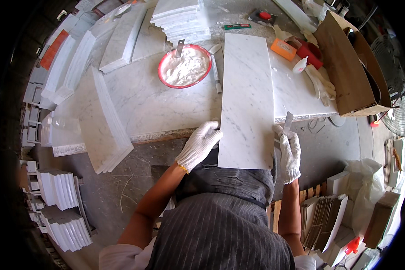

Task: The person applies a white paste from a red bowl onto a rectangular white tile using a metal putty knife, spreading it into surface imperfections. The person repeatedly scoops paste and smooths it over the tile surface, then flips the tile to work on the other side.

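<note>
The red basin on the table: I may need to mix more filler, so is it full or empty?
Nearly full: the red basin holds white paste almost to its rim, with a scraper standing in it at the far edge.

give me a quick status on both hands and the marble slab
Left hand steadies marble slab at its left edge. Right hand grips putty knife. Slab overhangs table.

Long white marble slab [246,101] lies lengthwise on the desk [153,105], near end overhanging the edge. Gloved left hand [199,145] rests against its left edge. Gloved right hand [290,155] grips a metal scraper [287,123], blade up, just beside the right edge. Red bowl of white paste [184,66] sits farther back, left of the slab.
</note>
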The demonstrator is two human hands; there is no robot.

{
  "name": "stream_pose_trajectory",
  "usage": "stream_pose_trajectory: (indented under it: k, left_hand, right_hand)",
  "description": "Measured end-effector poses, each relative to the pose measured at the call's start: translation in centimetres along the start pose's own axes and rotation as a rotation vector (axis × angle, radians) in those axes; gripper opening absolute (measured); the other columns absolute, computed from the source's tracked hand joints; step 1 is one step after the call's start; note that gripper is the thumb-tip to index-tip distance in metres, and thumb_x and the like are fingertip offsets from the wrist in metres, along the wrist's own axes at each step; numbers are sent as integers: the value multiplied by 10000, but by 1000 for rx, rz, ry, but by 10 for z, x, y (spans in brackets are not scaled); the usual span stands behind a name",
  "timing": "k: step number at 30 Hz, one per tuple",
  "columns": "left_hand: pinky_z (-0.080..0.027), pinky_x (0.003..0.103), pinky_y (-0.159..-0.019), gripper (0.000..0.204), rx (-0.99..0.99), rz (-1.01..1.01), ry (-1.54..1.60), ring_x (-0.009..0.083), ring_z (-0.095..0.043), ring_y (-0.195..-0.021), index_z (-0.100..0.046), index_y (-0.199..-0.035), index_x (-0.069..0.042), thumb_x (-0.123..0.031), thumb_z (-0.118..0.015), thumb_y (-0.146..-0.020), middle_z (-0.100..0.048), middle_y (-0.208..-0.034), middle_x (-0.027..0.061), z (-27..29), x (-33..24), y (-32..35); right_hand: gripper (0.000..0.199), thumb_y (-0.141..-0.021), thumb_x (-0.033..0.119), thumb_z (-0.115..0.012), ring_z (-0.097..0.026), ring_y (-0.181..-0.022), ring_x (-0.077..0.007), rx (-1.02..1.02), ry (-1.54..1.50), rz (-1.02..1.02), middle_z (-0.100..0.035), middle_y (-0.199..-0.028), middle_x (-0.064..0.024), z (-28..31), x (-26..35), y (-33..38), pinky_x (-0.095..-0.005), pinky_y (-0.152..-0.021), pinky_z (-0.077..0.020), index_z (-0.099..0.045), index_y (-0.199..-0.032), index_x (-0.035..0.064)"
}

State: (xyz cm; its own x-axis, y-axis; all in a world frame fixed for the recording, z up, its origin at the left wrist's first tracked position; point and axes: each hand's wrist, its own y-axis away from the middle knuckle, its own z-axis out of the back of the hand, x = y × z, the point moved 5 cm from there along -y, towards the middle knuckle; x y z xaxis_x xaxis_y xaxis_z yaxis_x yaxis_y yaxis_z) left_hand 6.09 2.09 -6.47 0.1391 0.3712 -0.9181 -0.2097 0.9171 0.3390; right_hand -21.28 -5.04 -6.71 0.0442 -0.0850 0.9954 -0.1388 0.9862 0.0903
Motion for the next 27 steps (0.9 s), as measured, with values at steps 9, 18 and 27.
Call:
stream_pose_trajectory:
  k: [9,18,27]
  left_hand:
    - [-508,346,-815,405,-21,1,-201,186,-637,-892,-585,-1135,20,-299,-688,-909,-671,-957,147,5,18,-22]
    - [-517,402,-823,519,-53,22,-286,290,-656,-906,-555,-1215,-6,-345,-739,-867,-665,-1042,168,-1,-6,-12]
    - [-516,398,-748,486,35,-69,-376,292,-637,-781,-538,-1136,12,-316,-758,-853,-653,-946,191,8,-11,-19]
  right_hand:
    - [110,-1003,112,-568,-475,-740,-44,-58,-33,-98,-567,-888,18,-7,5,8,-225,-668,-443,-618,-1071,41]
    - [106,-972,25,-537,-505,-865,-110,-119,274,124,-585,-947,-42,-23,24,0,-268,-829,-444,-593,-1055,-8]
    - [115,-943,-20,-505,-564,-992,-169,-80,307,106,-619,-1042,-90,-31,17,8,-320,-968,-430,-594,-1013,-5]
